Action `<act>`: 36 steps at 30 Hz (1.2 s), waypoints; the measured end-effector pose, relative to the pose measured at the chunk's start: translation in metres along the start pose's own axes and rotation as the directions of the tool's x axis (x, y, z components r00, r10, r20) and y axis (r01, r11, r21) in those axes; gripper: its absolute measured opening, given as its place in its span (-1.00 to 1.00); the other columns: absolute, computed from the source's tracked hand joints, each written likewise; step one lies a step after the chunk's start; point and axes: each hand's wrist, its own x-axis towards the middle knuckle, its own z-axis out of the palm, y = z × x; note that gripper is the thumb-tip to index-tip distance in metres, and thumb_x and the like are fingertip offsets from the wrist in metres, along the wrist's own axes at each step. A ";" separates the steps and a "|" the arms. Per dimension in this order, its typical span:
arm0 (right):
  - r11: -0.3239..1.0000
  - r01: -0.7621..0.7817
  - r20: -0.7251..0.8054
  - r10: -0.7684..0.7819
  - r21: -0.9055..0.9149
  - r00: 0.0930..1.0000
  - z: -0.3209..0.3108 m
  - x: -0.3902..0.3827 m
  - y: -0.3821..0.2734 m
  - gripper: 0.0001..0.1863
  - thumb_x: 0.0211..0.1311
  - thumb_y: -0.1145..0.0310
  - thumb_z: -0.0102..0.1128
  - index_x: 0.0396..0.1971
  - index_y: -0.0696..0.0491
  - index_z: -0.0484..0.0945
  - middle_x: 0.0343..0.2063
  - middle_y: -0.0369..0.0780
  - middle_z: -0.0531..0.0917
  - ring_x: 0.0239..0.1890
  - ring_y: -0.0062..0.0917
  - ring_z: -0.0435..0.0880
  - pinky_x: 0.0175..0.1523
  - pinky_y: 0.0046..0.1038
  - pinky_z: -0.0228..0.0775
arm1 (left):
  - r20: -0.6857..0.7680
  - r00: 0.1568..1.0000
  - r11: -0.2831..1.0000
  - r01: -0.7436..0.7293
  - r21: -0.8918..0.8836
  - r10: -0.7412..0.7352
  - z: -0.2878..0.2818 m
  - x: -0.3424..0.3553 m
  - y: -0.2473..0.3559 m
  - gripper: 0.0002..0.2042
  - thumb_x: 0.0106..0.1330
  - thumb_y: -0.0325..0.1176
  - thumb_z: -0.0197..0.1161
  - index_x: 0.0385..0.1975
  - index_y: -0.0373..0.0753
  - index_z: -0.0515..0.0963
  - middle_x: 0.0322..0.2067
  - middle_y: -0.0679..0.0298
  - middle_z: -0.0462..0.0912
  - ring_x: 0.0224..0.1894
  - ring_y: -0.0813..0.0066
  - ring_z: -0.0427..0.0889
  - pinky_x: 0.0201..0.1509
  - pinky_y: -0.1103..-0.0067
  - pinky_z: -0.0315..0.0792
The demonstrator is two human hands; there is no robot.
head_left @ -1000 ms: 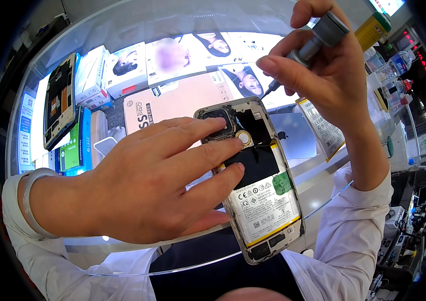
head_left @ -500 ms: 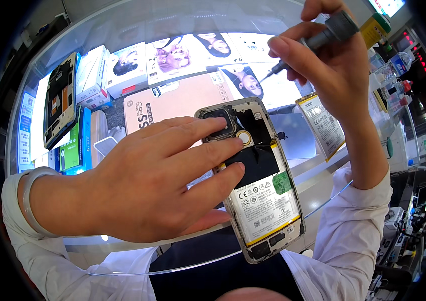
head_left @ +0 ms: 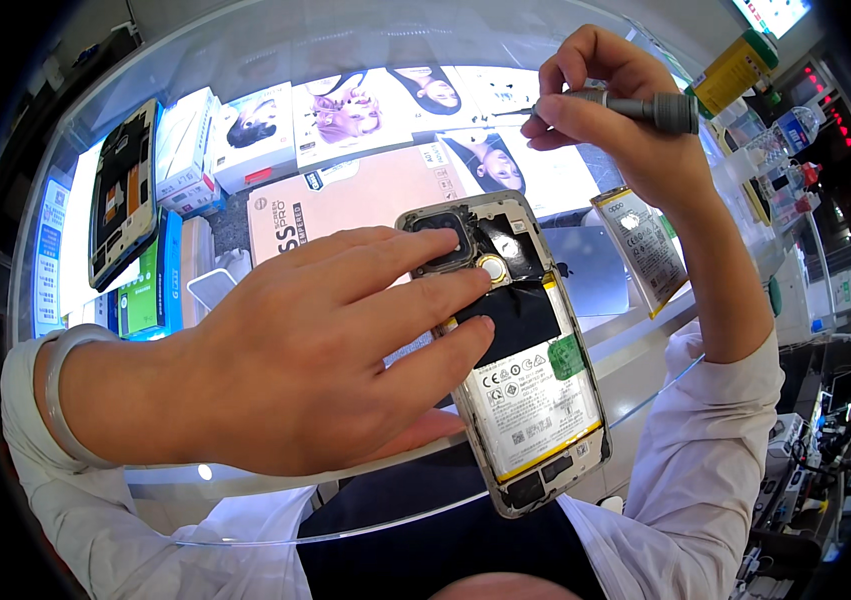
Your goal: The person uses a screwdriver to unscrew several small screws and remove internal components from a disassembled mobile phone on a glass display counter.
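Note:
An opened phone (head_left: 530, 390) with its back cover off lies tilted at the counter's near edge, partly past it. Its white battery, green sticker, black film and camera block show. Across its left side, my left hand (head_left: 315, 350) grips it, fingertips on the camera block and black film; the thumb is below, mostly hidden by the phone. Raised at the upper right, my right hand (head_left: 625, 130) pinches a grey precision screwdriver (head_left: 670, 113) held nearly level. Its thin tip points left, above the boxes and apart from the phone.
A loose battery (head_left: 643, 250) lies right of the phone, beside a silver panel (head_left: 590, 275). Another opened phone (head_left: 125, 195) leans on boxes at left. A pink box (head_left: 355, 195) and several white boxes (head_left: 345, 125) stand behind; a yellow bottle (head_left: 735, 75) is at upper right.
My right hand has turned, swinging the screwdriver from a downward slant to nearly level, with its tip higher and further left. The phone has shifted up very slightly under my left hand.

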 end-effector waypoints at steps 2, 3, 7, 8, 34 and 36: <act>0.994 -0.050 0.009 0.050 0.095 0.999 0.003 0.001 0.001 -0.86 0.15 0.43 0.24 -0.34 0.13 0.48 -0.33 -0.16 0.66 -0.21 -0.52 0.72 -0.07 -0.53 0.60 | 0.000 1.000 1.000 -0.002 0.004 0.002 0.000 0.000 0.000 -0.55 0.18 -0.04 0.37 -0.08 -0.26 0.59 0.03 -0.01 0.59 0.11 -0.04 0.57 0.02 0.27 0.55; 0.992 -0.059 0.015 0.058 0.110 0.998 0.004 0.002 0.002 -0.86 0.19 0.41 0.17 -0.33 0.14 0.48 -0.30 -0.11 0.67 -0.18 -0.46 0.73 -0.01 -0.47 0.61 | 0.001 1.000 1.000 -0.001 0.006 0.001 0.000 0.000 0.000 -0.55 0.18 -0.04 0.37 -0.08 -0.26 0.59 0.03 -0.01 0.59 0.11 -0.04 0.57 0.02 0.27 0.55; 0.979 -0.108 0.055 0.099 0.176 0.994 0.005 0.002 0.001 -0.77 0.26 0.31 -0.09 -0.32 0.17 0.47 -0.20 0.04 0.68 -0.15 -0.32 0.74 0.08 -0.37 0.61 | -0.001 1.000 1.000 0.003 0.008 -0.003 0.000 0.000 0.001 -0.55 0.18 -0.04 0.37 -0.08 -0.26 0.59 0.03 -0.01 0.59 0.11 -0.04 0.56 0.02 0.27 0.55; 0.980 -0.106 0.056 0.097 0.169 0.994 0.006 0.002 0.001 -0.75 0.26 0.29 -0.11 -0.32 0.17 0.47 -0.20 0.05 0.68 -0.15 -0.32 0.74 0.09 -0.36 0.61 | -0.002 1.000 1.000 0.004 0.007 -0.004 0.000 -0.001 0.001 -0.55 0.18 -0.04 0.37 -0.08 -0.26 0.59 0.03 -0.01 0.59 0.12 -0.04 0.56 0.03 0.27 0.55; 0.899 -0.156 0.122 0.116 0.409 0.986 -0.020 0.016 0.012 -0.53 0.33 0.22 -0.31 -0.17 0.23 0.58 -0.16 0.05 0.70 0.02 -0.30 0.66 0.14 -0.38 0.47 | -0.009 1.000 1.000 0.011 0.001 -0.011 0.001 -0.001 0.001 -0.52 0.13 -0.05 0.42 -0.06 -0.26 0.59 0.04 0.02 0.58 0.14 -0.01 0.55 0.09 0.28 0.52; 0.874 -0.205 0.081 0.189 0.441 0.979 -0.015 0.016 0.012 -0.54 0.31 0.24 -0.27 -0.16 0.26 0.57 -0.15 0.05 0.69 0.01 -0.29 0.66 0.17 -0.38 0.47 | -0.015 1.000 1.000 0.009 -0.003 -0.009 0.001 0.000 0.001 -0.53 0.13 -0.05 0.41 -0.07 -0.26 0.59 0.03 0.02 0.59 0.14 -0.02 0.55 0.08 0.28 0.52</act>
